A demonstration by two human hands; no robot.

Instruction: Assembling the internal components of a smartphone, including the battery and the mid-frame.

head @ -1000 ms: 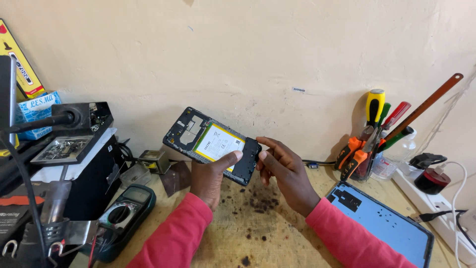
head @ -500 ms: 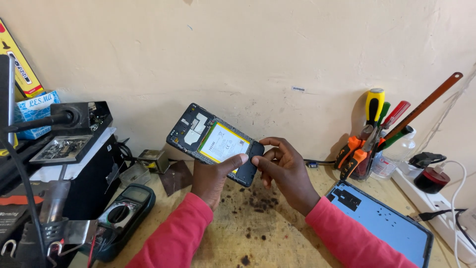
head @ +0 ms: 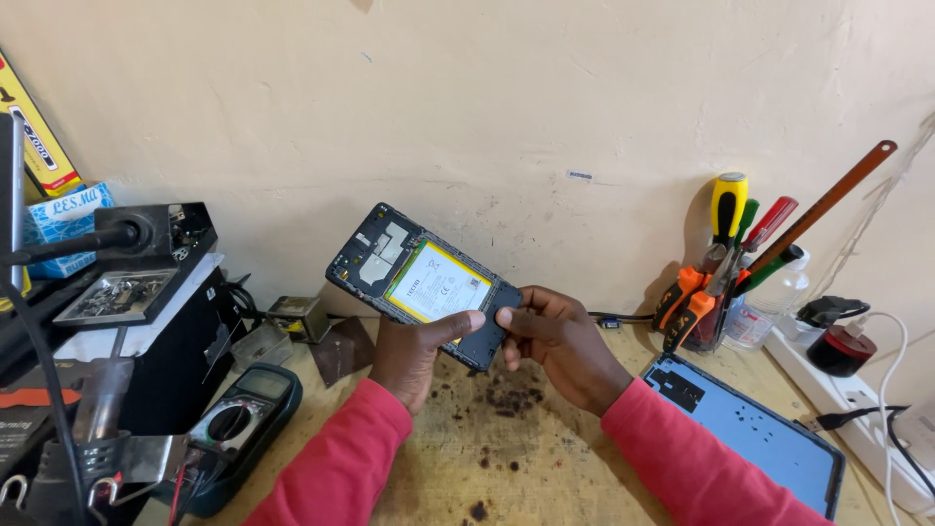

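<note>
Hands pinch one end of the opened phone (head: 424, 283): left hand (head: 414, 349) beneath, right hand (head: 555, 336) alongside.

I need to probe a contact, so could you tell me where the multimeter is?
The multimeter lies at lower left on the bench, beside the black station.

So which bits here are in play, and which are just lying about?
In play: opened phone with its battery showing, held up by left hand and right hand.
Lying about: multimeter, blue back cover, screwdriver holder, power strip.
</note>
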